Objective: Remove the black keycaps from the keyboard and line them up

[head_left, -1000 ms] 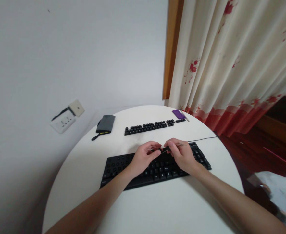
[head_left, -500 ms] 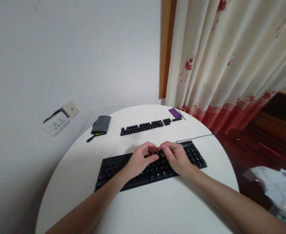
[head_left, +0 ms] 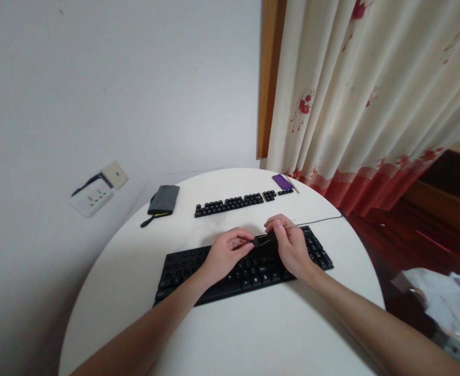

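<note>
A black keyboard (head_left: 230, 287) lies on the white round table, with bare key positions across its left and upper part. Over its middle, my left hand (head_left: 226, 257) pinches a small black keycap (head_left: 256, 242) between thumb and fingertips. To its right, my right hand (head_left: 292, 244) is closed, its fingers curled round what looks like a wire keycap puller (head_left: 264, 242). Thin wire prongs show between the two hands; the puller's handle is mostly hidden. Beyond the keyboard, removed keycaps (head_left: 230, 204) are lined up in rows.
A grey pouch (head_left: 164, 200) with a black strap lies at the back left. A purple cloth item (head_left: 282, 181) and a thin stick rest at the back right. The keyboard cable (head_left: 319, 221) runs off the table's right edge. Wall and curtain (head_left: 331, 104) stand behind.
My right hand has moved right and slightly up, away from my left hand. The keycap and wire prongs now show between them. My left hand has hardly moved.
</note>
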Available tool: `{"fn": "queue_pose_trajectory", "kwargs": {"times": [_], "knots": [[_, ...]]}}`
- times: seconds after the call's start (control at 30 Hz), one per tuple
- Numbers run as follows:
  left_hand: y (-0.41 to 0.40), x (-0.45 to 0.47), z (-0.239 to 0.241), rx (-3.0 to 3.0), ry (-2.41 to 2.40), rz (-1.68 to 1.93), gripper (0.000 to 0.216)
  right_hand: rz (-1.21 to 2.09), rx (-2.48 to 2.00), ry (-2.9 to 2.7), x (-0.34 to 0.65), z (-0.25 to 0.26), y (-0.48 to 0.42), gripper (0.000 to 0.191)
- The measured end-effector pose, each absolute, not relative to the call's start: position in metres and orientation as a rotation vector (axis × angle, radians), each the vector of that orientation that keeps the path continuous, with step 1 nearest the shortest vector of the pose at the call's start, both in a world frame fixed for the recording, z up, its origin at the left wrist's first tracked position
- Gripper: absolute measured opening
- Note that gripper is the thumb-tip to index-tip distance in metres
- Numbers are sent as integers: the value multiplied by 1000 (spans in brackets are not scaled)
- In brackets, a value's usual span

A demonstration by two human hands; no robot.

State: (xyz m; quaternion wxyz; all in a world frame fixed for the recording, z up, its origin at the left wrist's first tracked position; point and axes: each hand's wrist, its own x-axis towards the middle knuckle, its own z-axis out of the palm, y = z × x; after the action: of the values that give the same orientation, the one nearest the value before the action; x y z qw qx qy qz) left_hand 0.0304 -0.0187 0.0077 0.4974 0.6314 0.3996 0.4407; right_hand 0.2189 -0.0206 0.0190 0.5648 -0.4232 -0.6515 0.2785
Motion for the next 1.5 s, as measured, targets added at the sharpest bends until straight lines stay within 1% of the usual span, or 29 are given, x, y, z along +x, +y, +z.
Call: {"fn": "queue_pose_trajectory", "kwargs": {"times": [0.1, 0.27, 0.37, 0.43, 0.53, 0.67, 0.8, 0.97, 1.07, 1.17, 1.27, 1.37, 1.5], "knots": [[-19, 29, 8, 1511, 955, 1088, 18, 785, -885, -1468, 216, 19, -21, 39], [-17, 26, 7, 1484, 955, 1103, 16, 1155, -713, -1223, 210, 20, -20, 40], [-17, 26, 8, 1482, 961, 1108, 15, 1208, -746, -1136, 210, 18, -17, 40], [-17, 26, 8, 1482, 964, 1109, 15, 1142, -805, -1195, 211, 15, -17, 39], [-17, 27, 8, 1473, 992, 1145, 15, 922, -906, -1448, 214, 13, -19, 35], [-16, 27, 8, 1462, 996, 1195, 17, 677, -903, -1807, 219, 16, -23, 17], [-16, 26, 6, 1424, 999, 1193, 19, 625, -880, -1943, 222, 17, -23, 14], [-16, 26, 5, 1403, 987, 1147, 22, 623, -898, -1962, 219, 15, -26, 9], [-15, 25, 6, 1437, 1010, 1171, 21, 563, -944, -1963, 224, 18, -20, 8], [-13, 26, 5, 1451, 1043, 1218, 26, 422, -1100, -1911, 244, 23, 7, 12], [-10, 26, 0, 1399, 1038, 1224, 30, 296, -1379, -1825, 273, 21, 53, 17], [-8, 25, -3, 1376, 1028, 1196, 31, 279, -1673, -1838, 295, 12, 98, 18], [-9, 24, -3, 1368, 1038, 1189, 31, 292, -1777, -1847, 304, -5, 136, 17]]}}
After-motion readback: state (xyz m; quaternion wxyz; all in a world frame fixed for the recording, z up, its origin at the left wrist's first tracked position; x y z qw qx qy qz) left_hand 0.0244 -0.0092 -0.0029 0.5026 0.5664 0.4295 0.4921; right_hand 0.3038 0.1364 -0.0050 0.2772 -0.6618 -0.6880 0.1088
